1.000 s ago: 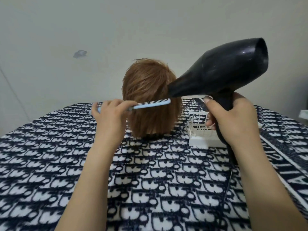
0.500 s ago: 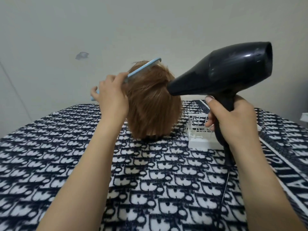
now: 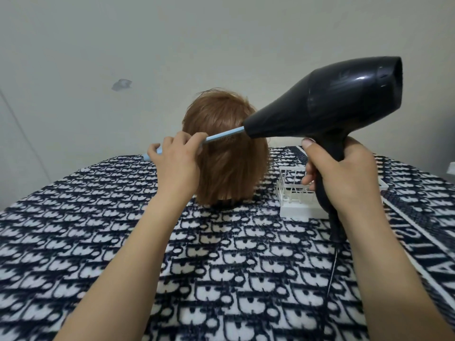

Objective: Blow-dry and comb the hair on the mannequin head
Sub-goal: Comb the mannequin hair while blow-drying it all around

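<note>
Mannequin head (image 3: pixel 225 153) stands upright mid-table on the patterned cloth (image 3: pixel 221 267), back of the hair facing the camera. Left hand (image 3: pixel 176 163) clenched on the blue comb (image 3: pixel 221 137), teeth sunk in the hair at mid-height. Right hand (image 3: pixel 342 175) wrapped round the black hair dryer (image 3: pixel 327 104) handle, nozzle just beside the comb tip. Hair looks soft and light, likely to fly; head probably light, may tip if the comb drags. White wire basket (image 3: pixel 295 193) beside it. Cloth border has lettering, not readable.

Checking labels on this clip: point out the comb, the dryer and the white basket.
comb (image 3: pixel 222 137), head view, blue spine.
dryer (image 3: pixel 332 102), head view, black barrel.
basket (image 3: pixel 291 177), head view, wire side wall.
</note>
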The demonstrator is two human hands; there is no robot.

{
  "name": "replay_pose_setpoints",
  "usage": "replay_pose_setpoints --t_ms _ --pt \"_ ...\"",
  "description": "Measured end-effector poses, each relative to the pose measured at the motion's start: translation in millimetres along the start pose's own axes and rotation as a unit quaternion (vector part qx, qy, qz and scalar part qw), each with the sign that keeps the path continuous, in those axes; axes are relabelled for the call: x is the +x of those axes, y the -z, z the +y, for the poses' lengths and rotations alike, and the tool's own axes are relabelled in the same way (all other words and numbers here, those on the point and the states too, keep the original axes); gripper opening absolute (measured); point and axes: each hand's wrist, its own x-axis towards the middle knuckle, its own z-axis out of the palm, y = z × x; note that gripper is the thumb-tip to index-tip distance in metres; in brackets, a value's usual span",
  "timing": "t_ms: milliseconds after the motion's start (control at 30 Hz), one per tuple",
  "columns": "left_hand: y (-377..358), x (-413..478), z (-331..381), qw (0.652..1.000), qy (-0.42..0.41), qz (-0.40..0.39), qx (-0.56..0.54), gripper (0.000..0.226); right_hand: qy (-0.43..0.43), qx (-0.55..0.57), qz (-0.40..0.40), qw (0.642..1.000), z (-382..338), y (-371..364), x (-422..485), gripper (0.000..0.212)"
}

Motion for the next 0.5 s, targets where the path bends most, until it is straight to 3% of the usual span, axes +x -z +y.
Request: replay_pose_setpoints --t_ms 500 --pt "-16.5 -32.4 2.6 0.999 0.029 -0.012 -0.024 0.04 -0.001 -0.027 -0.029 0.999 -0.6 -1.7 -1.8 0.015"
